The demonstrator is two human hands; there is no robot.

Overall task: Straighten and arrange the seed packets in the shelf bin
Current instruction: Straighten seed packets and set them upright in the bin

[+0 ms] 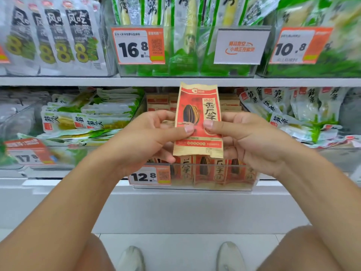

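Observation:
A red and tan seed packet with a black sunflower seed printed on it stands upright in front of the shelf, held above a clear plastic bin. My left hand grips its left edge, thumb across the front. My right hand grips its right edge the same way. Several more seed packets stand in the bin's front row below the held one, and others are stacked behind it.
A 12.8 price tag hangs on the bin's front left. Bins of green bamboo-shoot packs flank it on the left and right. An upper shelf carries more packs and price tags. My shoes stand on the floor below.

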